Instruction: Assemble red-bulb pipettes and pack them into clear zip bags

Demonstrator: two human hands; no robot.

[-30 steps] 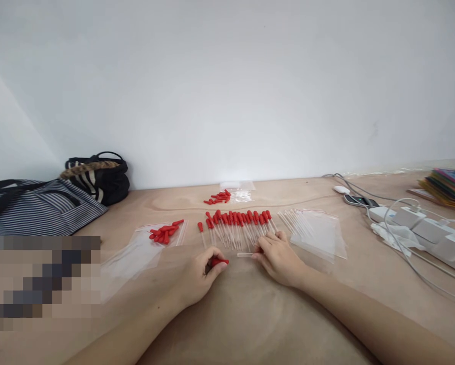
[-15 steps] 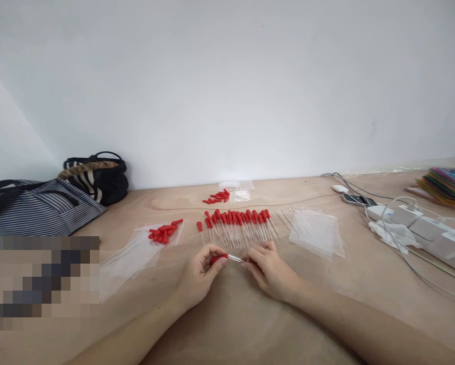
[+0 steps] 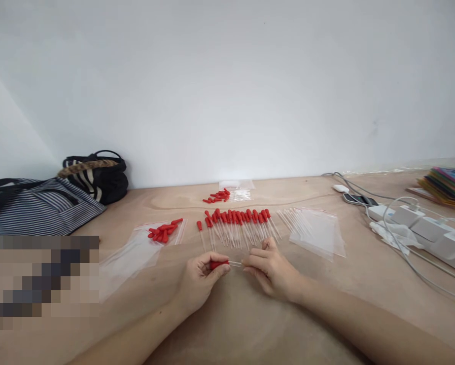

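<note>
My left hand (image 3: 197, 281) is closed, pinching a red rubber bulb (image 3: 218, 264) between thumb and fingers. A clear glass dropper tube (image 3: 235, 263) runs from the bulb's open end across to my right hand (image 3: 273, 271), whose fingers are pressed around its other end. Just beyond my hands lies a row of red-topped droppers (image 3: 234, 218), their thin tips pointing toward me. Loose red bulbs (image 3: 162, 233) are heaped at the left on a clear plastic bag (image 3: 136, 253). Bare glass tubes (image 3: 295, 222) rest at the right, partly over another clear bag (image 3: 324, 235).
Farther back are more red bulbs (image 3: 218, 196) and short clear tubes (image 3: 242, 194). A striped bag (image 3: 48, 208) and a black bag (image 3: 111, 180) stand at the left. Power adapters (image 3: 430, 228) with cables, a dark device (image 3: 359, 200) and stacked colourful sheets (image 3: 448, 187) occupy the right.
Both hands stay joined by the bulb and tube. My left hand has dropped slightly toward me, and the tube, tilted before, now lies nearly level.
</note>
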